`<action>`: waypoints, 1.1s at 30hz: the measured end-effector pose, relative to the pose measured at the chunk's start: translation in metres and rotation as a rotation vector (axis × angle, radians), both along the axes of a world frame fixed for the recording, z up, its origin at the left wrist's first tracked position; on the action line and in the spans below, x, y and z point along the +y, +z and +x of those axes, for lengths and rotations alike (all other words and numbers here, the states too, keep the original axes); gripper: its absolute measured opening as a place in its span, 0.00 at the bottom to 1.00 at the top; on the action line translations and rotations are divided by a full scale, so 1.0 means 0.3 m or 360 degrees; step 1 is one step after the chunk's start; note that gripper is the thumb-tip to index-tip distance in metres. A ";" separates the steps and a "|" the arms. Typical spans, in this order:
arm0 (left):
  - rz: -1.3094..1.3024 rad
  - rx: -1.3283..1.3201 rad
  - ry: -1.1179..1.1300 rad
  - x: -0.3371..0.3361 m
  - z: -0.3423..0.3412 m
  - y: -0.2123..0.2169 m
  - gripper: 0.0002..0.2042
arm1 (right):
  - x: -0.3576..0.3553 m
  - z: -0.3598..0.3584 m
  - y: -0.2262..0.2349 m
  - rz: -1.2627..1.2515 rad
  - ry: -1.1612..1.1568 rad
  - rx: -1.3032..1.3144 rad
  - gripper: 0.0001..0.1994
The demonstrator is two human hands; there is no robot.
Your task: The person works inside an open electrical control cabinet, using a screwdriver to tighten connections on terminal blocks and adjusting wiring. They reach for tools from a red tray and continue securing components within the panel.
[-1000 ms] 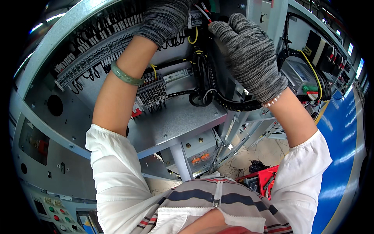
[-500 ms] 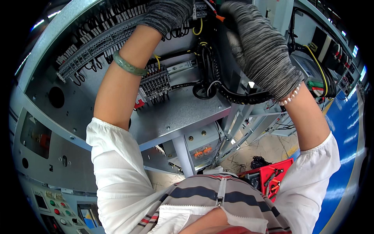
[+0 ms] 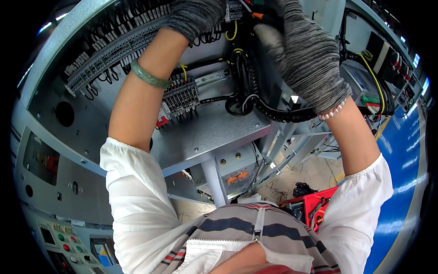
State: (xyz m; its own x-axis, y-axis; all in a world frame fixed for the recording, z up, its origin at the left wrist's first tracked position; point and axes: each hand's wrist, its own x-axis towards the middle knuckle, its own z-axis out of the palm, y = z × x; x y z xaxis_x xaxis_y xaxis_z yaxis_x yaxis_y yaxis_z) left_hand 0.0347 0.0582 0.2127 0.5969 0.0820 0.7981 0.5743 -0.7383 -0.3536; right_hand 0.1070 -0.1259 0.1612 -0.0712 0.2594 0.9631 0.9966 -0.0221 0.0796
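Since half a second ago, our right hand [image 3: 310, 59] has shifted: its fingers now stretch up toward the top edge, and its thumb stands apart from them. Between thumb and fingers lies the dark handle of an orange-and-black tool [image 3: 258, 16]; we cannot tell how firmly we grip it. The tool is at the top of the view, just right of the terminal strip [image 3: 123, 50]. Our left hand [image 3: 194, 18], gloved too, has stayed over the strip's upper right part; its fingers are cut off, so we cannot tell what they hold. Below hang a yellow wire [image 3: 234, 32] and black cables [image 3: 246, 80]. Lower down, a metal shelf [image 3: 214, 137] bears a smaller terminal block [image 3: 180, 102] behind it.
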 end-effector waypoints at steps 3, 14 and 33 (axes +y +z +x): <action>-0.0077 0.0012 -0.0081 -0.009 0.081 -0.012 0.07 | -0.053 0.051 0.032 -0.0339 -0.0352 -0.0366 0.13; 0.0047 0.0014 -0.0087 0.002 0.042 -0.013 0.09 | 0.009 0.060 0.009 -0.0170 0.0064 0.0262 0.11; 0.0067 -0.0001 -0.0008 -0.019 0.032 -0.002 0.09 | 0.002 0.126 0.012 -0.0269 0.0223 0.0141 0.10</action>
State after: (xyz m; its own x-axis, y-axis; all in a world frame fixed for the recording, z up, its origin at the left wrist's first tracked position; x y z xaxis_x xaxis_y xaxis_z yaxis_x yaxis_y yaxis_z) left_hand 0.0442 0.0524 0.2121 0.5967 0.0453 0.8012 0.5707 -0.7258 -0.3840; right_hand 0.1449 -0.1252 0.1650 -0.0348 0.4110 0.9110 0.9922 0.1235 -0.0178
